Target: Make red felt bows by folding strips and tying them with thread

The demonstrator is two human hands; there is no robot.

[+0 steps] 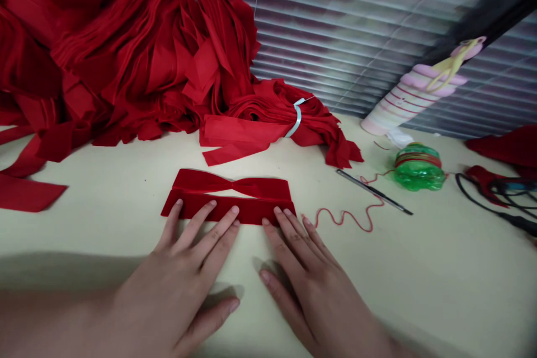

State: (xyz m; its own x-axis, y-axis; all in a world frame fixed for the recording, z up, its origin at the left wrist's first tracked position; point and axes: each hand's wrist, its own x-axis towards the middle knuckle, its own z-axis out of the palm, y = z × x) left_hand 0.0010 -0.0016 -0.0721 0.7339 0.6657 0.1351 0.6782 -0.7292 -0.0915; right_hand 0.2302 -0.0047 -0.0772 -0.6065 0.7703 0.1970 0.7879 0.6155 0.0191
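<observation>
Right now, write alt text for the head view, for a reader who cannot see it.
The left hand and right hand touch the near part of dark red cloth on a pale table. Behind it lie heaped red strips; to the right are a slim metal tool and a green plastic holder wound with red thread.

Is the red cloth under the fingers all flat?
Only partly: the cloth pinches in at its top middle, with table showing below. Its bottom part looks flat under the fingertips.

Cloth band [251,210] — bundles [155,56] behind, thread holder [418,170] at right.
</observation>
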